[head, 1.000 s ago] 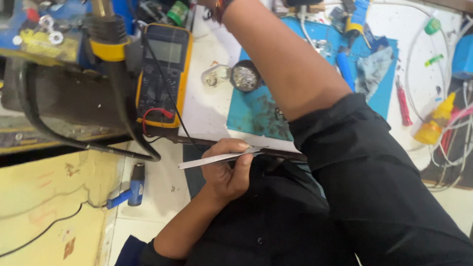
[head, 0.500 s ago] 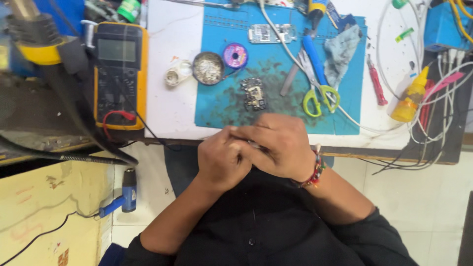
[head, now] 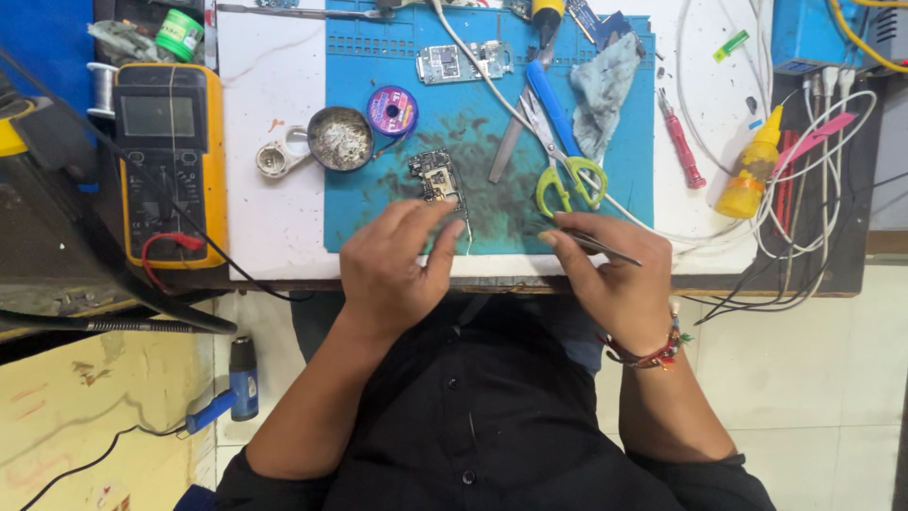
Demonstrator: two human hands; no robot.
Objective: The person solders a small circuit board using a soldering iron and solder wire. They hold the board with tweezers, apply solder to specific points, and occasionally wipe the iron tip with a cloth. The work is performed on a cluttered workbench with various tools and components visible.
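**Blue mat, small board, tweezers in hand**

Blue silicone covers the middle of the desk (head: pixel 260 142) as a work mat (head: pixel 378 213), smudged dark with residue near its front edge. On that smudged patch lies a small circuit board (head: pixel 436 177), flat and a little askew, just beyond the left hand (head: pixel 392 265).

The left hand rests at the mat's front edge with its fingers (head: pixel 416 216) loosely curled and slightly parted, tips pointing toward the board. They lie just short of it; whether one fingertip touches its near corner cannot be told. The hand grips nothing that shows.

The right hand (head: pixel 615 279) sits to the other side, also at the desk's edge. Its thumb and forefinger are pressed together around a pair of slim metal tweezers (head: pixel 591 241), which lie across the knuckles with one end angled toward the wrist. A beaded bracelet (head: pixel 653 355) circles that wrist.

Farther back on the mat lie yellow-handled scissors (head: pixel 558 161), a crumpled grey cloth (head: pixel 605 80), a second, larger circuit board (head: pixel 463 61), a purple spool (head: pixel 392 110) and a round tin (head: pixel 340 138). A yellow multimeter (head: pixel 170 161) stands off the mat on the left, and a yellow squeeze bottle (head: pixel 747 180) and a red screwdriver (head: pixel 683 151) on the right.
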